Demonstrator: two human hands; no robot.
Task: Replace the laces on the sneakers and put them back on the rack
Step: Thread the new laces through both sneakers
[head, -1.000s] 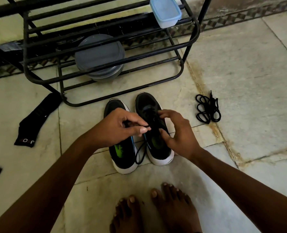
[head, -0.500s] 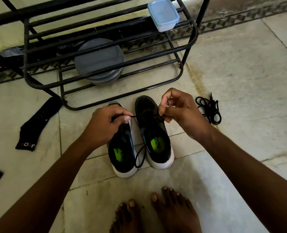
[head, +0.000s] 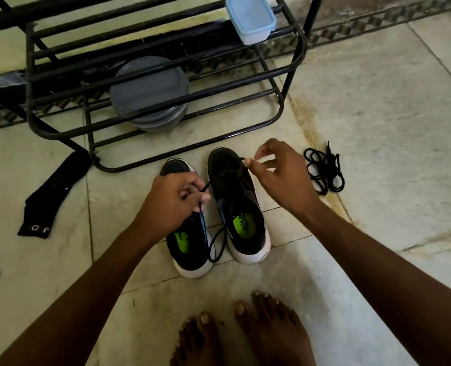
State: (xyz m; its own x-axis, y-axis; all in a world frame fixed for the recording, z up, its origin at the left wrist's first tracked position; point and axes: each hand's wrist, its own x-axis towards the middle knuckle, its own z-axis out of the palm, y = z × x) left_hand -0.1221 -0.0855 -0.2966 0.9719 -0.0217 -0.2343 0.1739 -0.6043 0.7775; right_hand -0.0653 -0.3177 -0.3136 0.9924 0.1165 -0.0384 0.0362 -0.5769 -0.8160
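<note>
Floor tiles (head: pixel 377 128) bear sneakers (head: pixel 235 196) under hands (head: pixel 171 204) (head: pixel 279 173) pinching one lace (head: pixel 216 247).

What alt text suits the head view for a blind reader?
The left hand and right hand each hold a black lace at the right sneaker; the left sneaker stands beside it on the floor before a metal rack, spare laces nearby.
</note>
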